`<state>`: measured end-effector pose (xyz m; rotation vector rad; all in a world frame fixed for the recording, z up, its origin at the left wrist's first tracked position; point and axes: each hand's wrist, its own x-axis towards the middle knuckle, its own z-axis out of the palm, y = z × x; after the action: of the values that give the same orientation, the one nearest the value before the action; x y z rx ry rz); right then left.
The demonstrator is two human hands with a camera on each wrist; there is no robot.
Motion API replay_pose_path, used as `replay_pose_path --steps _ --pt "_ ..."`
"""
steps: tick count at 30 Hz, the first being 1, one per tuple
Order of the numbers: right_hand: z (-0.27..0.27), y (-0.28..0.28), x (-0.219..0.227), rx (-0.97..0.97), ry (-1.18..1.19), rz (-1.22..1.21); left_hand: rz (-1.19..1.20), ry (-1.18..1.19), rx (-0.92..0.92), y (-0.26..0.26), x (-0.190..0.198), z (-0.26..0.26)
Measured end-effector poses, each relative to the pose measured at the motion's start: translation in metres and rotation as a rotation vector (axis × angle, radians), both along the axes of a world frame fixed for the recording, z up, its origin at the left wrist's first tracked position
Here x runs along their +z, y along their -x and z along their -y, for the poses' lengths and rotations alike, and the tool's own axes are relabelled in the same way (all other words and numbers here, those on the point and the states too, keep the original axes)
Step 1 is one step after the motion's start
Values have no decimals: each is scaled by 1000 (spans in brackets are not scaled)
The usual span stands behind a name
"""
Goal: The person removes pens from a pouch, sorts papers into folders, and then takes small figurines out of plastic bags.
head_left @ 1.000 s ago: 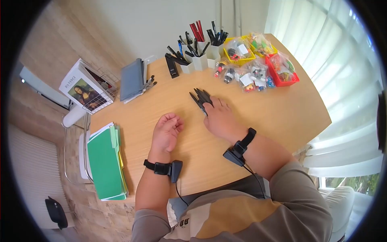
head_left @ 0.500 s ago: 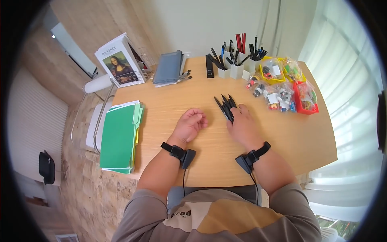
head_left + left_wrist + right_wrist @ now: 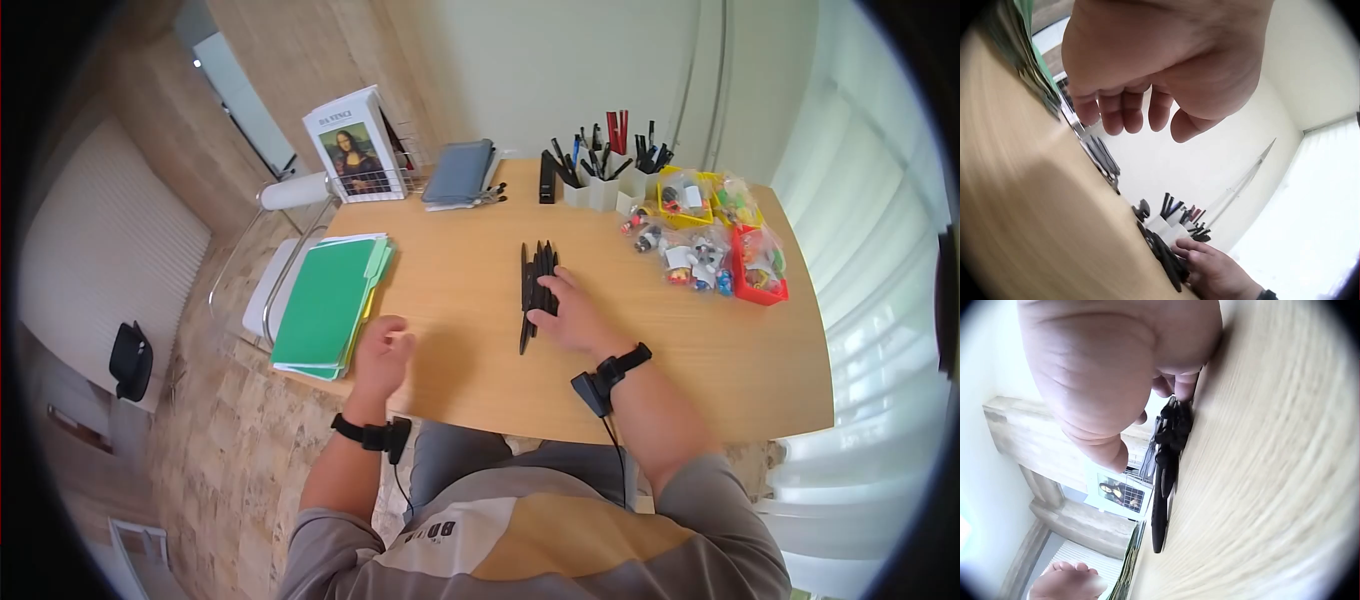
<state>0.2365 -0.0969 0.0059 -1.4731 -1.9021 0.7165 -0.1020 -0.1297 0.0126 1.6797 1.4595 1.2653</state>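
Observation:
Several black pens (image 3: pixel 541 285) lie in a loose bundle on the desk, one a little apart on the left side. My right hand (image 3: pixel 577 318) is at the right of the bundle, fingertips at the pens. In the right wrist view the thumb (image 3: pixel 1112 455) hangs above the pens (image 3: pixel 1169 447), not wrapped round them. My left hand (image 3: pixel 384 358) is over the desk's front left part, beside a stack of folders with a green one (image 3: pixel 328 300) on top. Its fingers (image 3: pixel 1112 115) hang loosely bent, with nothing in them.
At the back stand white pen holders (image 3: pixel 604 192) with pens and a black box (image 3: pixel 547 178). Yellow baskets (image 3: pixel 686 216), a red basket (image 3: pixel 757 296) and bagged figurines (image 3: pixel 700 262) fill the right. Grey-blue pouches (image 3: pixel 460 172) and a wire rack (image 3: pixel 370 186) with a Mona Lisa book are back left.
The view has turned. My left hand has moved away from the pens, left to the folders. The pens now lie more nearly parallel, pointing away from me, with my right hand still at them.

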Motion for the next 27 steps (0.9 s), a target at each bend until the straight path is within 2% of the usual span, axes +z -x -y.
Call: replay_pose_path --steps 1,3,4,6,7,9,12,18,21,22,23,24,25,26,27 --pt "0 0 0 1 14 -71 -5 -5 13 19 6 1" --pt "-1 -2 -4 11 28 -139 -782 -321 284 51 19 -1" --pt "-3 -2 -6 1 8 -168 -781 -319 295 54 27 3" --pt "-5 -4 -12 -3 -15 -191 -1037 14 474 59 41 11" --pt "-4 -5 -8 -9 -26 -156 -1033 13 480 74 33 8" --pt "-4 -6 -5 -21 -41 -125 -1074 279 350 105 13 -8" --pt "-4 -6 -5 -31 -30 -140 -1099 332 298 100 22 -10" --pt "-5 -2 -3 -17 -5 -213 -1074 160 210 98 30 -8" --pt "-13 -5 -16 -42 -106 -135 -994 43 224 87 40 0" --pt "-16 -6 -21 -61 -334 -92 -992 41 217 76 51 6" --pt "-18 -7 -25 -80 -560 -47 -849 32 186 58 64 15" --pt "-14 -6 -21 -85 -555 -44 -707 26 155 41 73 24" --pt "-7 -1 -12 35 -474 -259 -706 31 148 24 79 32" --pt "-2 5 -9 154 -385 -472 -591 7 102 7 82 40" --pt "3 11 -13 152 -377 -468 -472 -16 60 -9 79 46"
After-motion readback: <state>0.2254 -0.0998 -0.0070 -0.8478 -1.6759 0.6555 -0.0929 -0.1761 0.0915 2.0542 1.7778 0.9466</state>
